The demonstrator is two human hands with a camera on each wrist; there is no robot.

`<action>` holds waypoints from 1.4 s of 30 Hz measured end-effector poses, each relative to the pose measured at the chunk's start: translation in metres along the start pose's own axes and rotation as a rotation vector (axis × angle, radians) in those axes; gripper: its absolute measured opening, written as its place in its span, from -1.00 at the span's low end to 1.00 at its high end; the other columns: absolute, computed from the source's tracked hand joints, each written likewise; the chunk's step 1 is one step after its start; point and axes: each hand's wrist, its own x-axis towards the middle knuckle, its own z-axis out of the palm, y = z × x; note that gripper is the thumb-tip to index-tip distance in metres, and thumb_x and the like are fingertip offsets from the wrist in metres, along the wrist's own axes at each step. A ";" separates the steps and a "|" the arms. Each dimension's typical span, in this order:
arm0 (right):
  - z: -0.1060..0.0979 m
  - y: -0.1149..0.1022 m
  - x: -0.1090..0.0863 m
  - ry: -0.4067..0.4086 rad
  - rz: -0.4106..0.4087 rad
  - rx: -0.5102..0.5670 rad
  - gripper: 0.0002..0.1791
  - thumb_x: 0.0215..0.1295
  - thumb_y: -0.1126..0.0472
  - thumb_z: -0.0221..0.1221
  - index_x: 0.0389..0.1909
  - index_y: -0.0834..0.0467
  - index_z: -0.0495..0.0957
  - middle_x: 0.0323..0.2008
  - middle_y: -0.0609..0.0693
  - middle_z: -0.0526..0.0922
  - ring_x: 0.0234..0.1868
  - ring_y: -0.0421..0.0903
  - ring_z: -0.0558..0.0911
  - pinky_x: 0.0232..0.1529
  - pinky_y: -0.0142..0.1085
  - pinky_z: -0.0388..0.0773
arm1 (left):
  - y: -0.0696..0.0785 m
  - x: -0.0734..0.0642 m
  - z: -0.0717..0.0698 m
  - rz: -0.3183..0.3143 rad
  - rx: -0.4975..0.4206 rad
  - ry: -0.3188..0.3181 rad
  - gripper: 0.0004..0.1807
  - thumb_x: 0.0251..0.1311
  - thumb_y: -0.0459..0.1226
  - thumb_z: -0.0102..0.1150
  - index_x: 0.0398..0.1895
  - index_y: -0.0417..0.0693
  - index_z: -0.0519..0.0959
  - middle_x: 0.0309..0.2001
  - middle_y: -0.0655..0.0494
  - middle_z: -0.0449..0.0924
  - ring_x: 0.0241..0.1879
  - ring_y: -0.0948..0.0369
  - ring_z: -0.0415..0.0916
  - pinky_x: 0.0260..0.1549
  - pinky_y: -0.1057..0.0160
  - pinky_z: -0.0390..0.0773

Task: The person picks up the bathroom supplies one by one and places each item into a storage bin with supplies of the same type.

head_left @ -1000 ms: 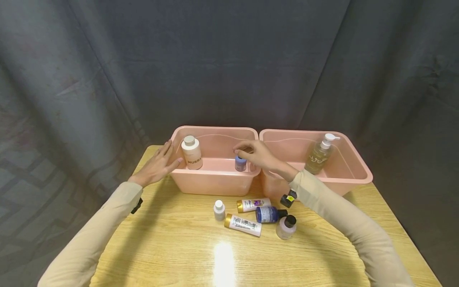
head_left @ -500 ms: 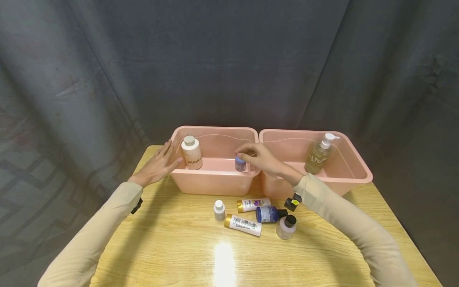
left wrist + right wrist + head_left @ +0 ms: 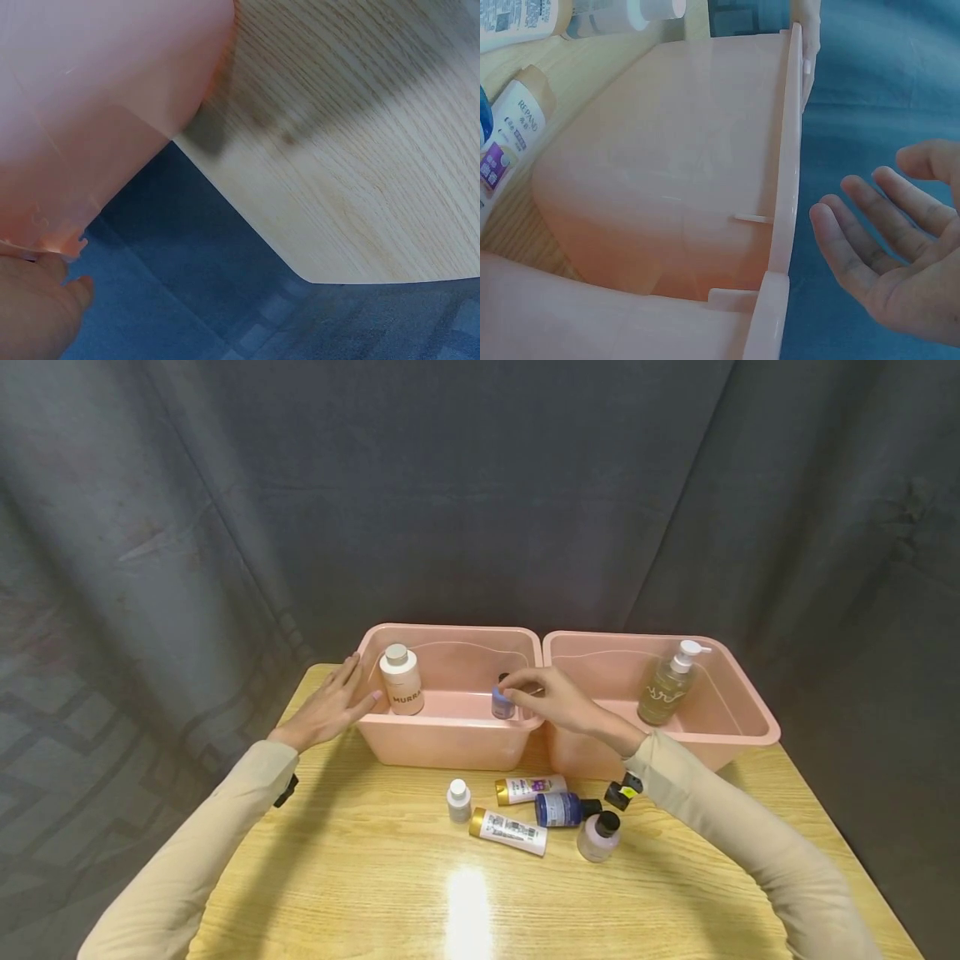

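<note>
My left hand [image 3: 327, 703] rests with extended fingers on the left rim of the left pink bin [image 3: 442, 745]; its fingertips also show at the rim in the left wrist view. Beside it, inside that bin, a white bottle lettered MURRA [image 3: 402, 681] stands upright. Over the bin's right end hovers my right hand [image 3: 558, 697], its fingers loosely bent. In the head view the fingertips overlap a small blue bottle [image 3: 502, 705] with a black cap, upright in the bin. Seen from the right wrist, the right hand's fingers [image 3: 855, 251] are spread apart with nothing between them.
A second pink bin [image 3: 738, 737] adjoins on the right, with a clear pump bottle [image 3: 665, 689] inside. Before the bins lie two white tubes with gold caps [image 3: 513, 832] [image 3: 531, 788] and a blue bottle [image 3: 558, 809]. A small white bottle [image 3: 459, 802] and a pale black-capped bottle [image 3: 597, 838] stand nearby.
My right hand has drawn back slightly to the right, uncovering the small blue bottle's black cap. The blue bottle stays in place, and my left hand has not moved.
</note>
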 end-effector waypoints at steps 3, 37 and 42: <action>0.000 -0.001 -0.002 -0.006 -0.004 -0.006 -0.77 0.38 0.36 0.19 -0.03 0.37 0.64 -0.05 0.24 0.68 -0.11 0.09 0.69 -0.07 -0.15 0.63 | 0.001 0.000 0.000 -0.005 -0.006 -0.005 -0.07 0.47 0.20 -0.27 0.55 -0.30 -0.21 0.58 -0.10 -0.47 0.53 -0.10 -0.38 0.43 -0.16 -0.19; 0.003 -0.002 -0.027 -0.082 -0.024 0.045 -0.78 0.40 0.36 0.16 0.00 0.28 0.65 -0.05 0.10 0.71 -0.07 -0.02 0.70 -0.04 -0.26 0.63 | 0.003 -0.003 0.000 -0.007 -0.011 -0.002 -0.07 0.46 0.20 -0.25 0.55 -0.28 -0.21 0.58 -0.11 -0.45 0.52 -0.16 -0.33 0.41 -0.20 -0.13; 0.003 0.000 -0.031 -0.074 -0.027 0.044 -0.78 0.40 0.34 0.17 -0.01 0.25 0.66 -0.05 0.07 0.71 -0.06 -0.05 0.70 -0.03 -0.27 0.62 | 0.002 -0.003 -0.001 -0.004 -0.012 -0.009 -0.08 0.47 0.19 -0.25 0.56 -0.28 -0.22 0.58 -0.08 -0.47 0.53 -0.13 -0.37 0.42 -0.19 -0.15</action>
